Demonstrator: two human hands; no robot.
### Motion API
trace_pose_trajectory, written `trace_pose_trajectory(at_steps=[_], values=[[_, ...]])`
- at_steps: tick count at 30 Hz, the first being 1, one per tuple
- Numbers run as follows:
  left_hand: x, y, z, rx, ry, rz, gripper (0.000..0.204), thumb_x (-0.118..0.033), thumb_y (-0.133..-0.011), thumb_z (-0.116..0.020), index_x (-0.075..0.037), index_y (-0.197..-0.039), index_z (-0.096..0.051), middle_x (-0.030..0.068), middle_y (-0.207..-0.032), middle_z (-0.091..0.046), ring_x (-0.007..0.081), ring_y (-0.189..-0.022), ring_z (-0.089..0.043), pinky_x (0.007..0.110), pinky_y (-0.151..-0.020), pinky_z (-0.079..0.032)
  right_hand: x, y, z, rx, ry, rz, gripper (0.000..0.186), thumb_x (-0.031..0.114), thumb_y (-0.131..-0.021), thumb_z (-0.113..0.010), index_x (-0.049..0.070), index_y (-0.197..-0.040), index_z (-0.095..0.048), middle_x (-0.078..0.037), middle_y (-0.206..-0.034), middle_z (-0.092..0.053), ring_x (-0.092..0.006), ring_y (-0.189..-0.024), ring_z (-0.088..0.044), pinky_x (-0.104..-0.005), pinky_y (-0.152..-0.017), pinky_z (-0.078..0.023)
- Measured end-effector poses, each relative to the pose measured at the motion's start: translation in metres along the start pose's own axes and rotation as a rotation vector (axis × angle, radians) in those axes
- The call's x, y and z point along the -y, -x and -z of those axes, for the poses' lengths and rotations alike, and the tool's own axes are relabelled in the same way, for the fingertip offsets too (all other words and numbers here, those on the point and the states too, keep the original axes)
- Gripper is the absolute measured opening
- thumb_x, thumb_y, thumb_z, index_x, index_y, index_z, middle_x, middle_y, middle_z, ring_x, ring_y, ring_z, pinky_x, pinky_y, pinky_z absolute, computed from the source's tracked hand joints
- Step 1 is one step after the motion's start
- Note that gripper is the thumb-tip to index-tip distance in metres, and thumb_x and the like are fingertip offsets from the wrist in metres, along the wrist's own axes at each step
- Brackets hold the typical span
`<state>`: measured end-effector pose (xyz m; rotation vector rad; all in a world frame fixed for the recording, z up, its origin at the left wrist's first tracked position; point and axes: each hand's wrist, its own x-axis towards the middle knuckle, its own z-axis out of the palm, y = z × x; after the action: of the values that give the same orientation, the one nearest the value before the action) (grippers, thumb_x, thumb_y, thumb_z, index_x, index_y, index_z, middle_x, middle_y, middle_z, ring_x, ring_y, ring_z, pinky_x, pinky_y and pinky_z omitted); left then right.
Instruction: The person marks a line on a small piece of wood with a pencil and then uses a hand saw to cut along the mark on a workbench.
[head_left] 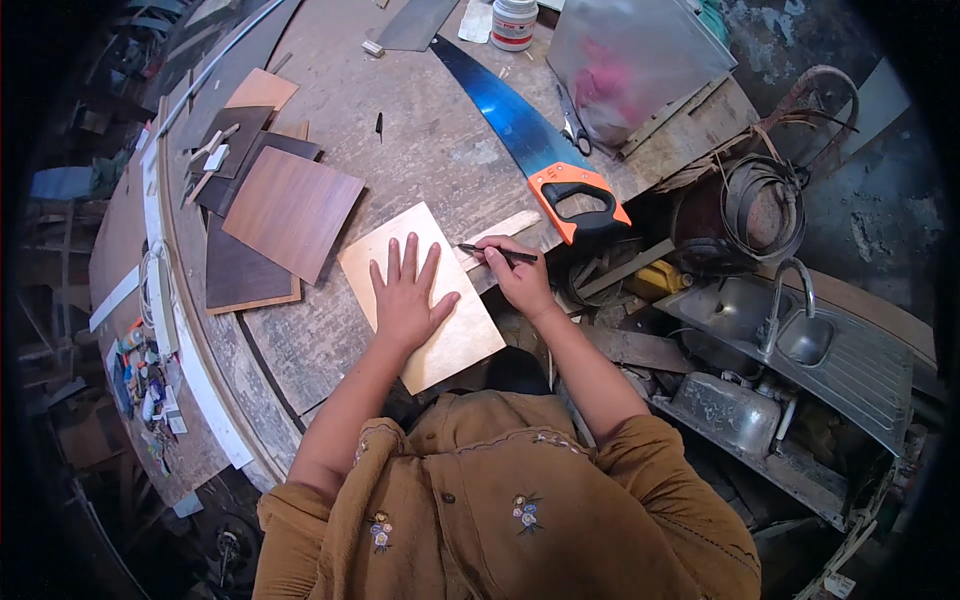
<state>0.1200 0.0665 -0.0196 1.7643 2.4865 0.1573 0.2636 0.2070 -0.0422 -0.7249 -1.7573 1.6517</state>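
Note:
My left hand (406, 298) lies flat with its fingers spread on a pale, thin wooden board (455, 350). The board rests at an angle on the worn workbench (400, 150), and its near corner juts past the bench edge. In my right hand (522, 277) is a black pen (514, 255), its tip pointing left, close to the board's right edge. Whether the tip touches anything is too small to tell. A narrow light wood strip (512, 226) lies under and beyond my right hand. Beyond it rests a handsaw (530, 140) with a blue blade and an orange and black handle.
Brown veneered panels (292, 212) are stacked at the left. Scissors (574, 122), a plastic bag (640, 65), a white jar (513, 25) and a small black object (379, 124) lie farther back. Off the bench's right side are a metal sink (800, 340) and a coiled strap (763, 212).

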Motion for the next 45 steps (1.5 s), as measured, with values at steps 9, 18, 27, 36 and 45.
trace_pose_trajectory(at_steps=[9,18,27,36,45], values=[[-0.001,0.0,0.0,-0.007,-0.012,0.0,0.077,-0.057,-0.081,-0.053,-0.02,-0.145,-0.03,0.0149,-0.153,-0.016,0.0379,-0.141,-0.01,0.065,-0.105,-0.01,0.007,-0.001,-0.002,0.003,0.086,0.025,0.017,0.008,-0.09,-0.055,-0.003,-0.099,-0.064,-0.008,-0.087,-0.068,-0.0121,-0.081,-0.064,-0.0252,-0.073,-0.05],[0.0,0.0,-0.001,-0.007,-0.014,0.0,0.078,-0.058,-0.081,-0.052,-0.021,-0.146,-0.03,0.0148,-0.153,-0.016,0.0379,-0.141,-0.01,0.066,-0.105,-0.01,0.032,-0.003,-0.007,0.037,0.401,0.181,0.014,0.009,-0.083,-0.061,0.003,-0.094,-0.066,-0.014,-0.09,-0.068,-0.0257,-0.082,-0.067,-0.0317,-0.072,-0.051],[0.0,0.0,-0.002,-0.016,-0.005,0.001,0.077,-0.058,-0.082,-0.052,-0.021,-0.146,-0.029,0.0145,-0.153,-0.016,0.0382,-0.141,-0.01,0.065,-0.106,-0.01,0.042,0.017,0.001,0.097,0.54,0.255,0.011,0.012,-0.082,-0.062,0.003,-0.088,-0.066,-0.013,-0.084,-0.067,-0.0311,-0.076,-0.064,-0.0359,-0.068,-0.051],[0.0,0.001,0.0,-0.006,-0.011,0.005,0.078,-0.057,-0.081,-0.052,-0.021,-0.146,-0.029,0.0145,-0.154,-0.016,0.038,-0.141,-0.01,0.065,-0.106,-0.01,0.046,0.041,0.025,-0.06,0.284,0.13,0.012,0.005,-0.087,-0.058,-0.001,-0.094,-0.065,-0.011,-0.086,-0.068,-0.0171,-0.079,-0.065,-0.0283,-0.07,-0.049],[-0.002,0.0,-0.001,-0.007,-0.011,0.004,0.077,-0.057,-0.082,-0.052,-0.02,-0.146,-0.029,0.0149,-0.154,-0.016,0.0381,-0.141,-0.009,0.065,-0.106,-0.009,0.036,0.017,0.015,-0.18,0.274,0.134,0.024,0.018,-0.09,-0.051,-0.003,-0.082,-0.059,-0.016,-0.073,-0.059,-0.0312,-0.076,-0.062,-0.0381,-0.065,-0.047]])
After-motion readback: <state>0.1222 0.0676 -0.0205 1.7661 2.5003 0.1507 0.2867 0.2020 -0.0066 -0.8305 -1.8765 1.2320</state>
